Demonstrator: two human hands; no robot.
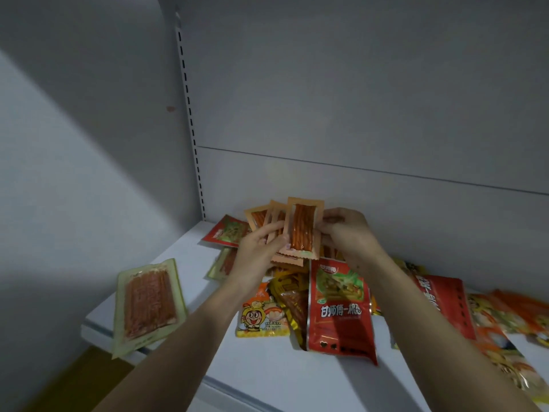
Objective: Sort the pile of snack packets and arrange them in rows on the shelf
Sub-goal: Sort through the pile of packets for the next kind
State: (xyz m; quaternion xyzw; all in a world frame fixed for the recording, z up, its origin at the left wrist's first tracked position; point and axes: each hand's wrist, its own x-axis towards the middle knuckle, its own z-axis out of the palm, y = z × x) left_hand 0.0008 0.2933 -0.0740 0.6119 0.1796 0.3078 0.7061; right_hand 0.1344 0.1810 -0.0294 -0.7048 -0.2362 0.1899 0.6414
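Snack packets (303,292) are heaped in a loose pile on the white shelf (267,376), toward its far middle and right, and no finished row can be seen yet, so the task is judged to be at an early stage of sorting. A fan of small orange-edged spicy-strip packets (301,230) is held upright above the far part of the pile: the left hand (261,245) is curled round the fan from the left, and the right hand (346,230) pinches the front packet at its right edge, so a set of like packets appears to be in the course of being gathered. One large green-edged packet of red strips (148,304) lies apart at the near left corner of the shelf, partly over the front edge, and may be counted as set aside; whether it marks the start of a row cannot be told. A red pouch with white lettering (340,310) lies on the near side of the pile, with a yellow cartoon-face packet (261,318) just to its left and a gold-wrapped packet (292,304) between them. Further red and orange packets (445,307) are spread to the right and are blurred. Most of the pile is therefore left to be sorted and laid out. The shelf is plain and white, backed by a grey panel (356,99) with a slotted upright (190,114) at the far left, and a grey wall (74,144) is lit slantwise on the left. A strip of yellowish floor (74,382) shows below the shelf at the near left.
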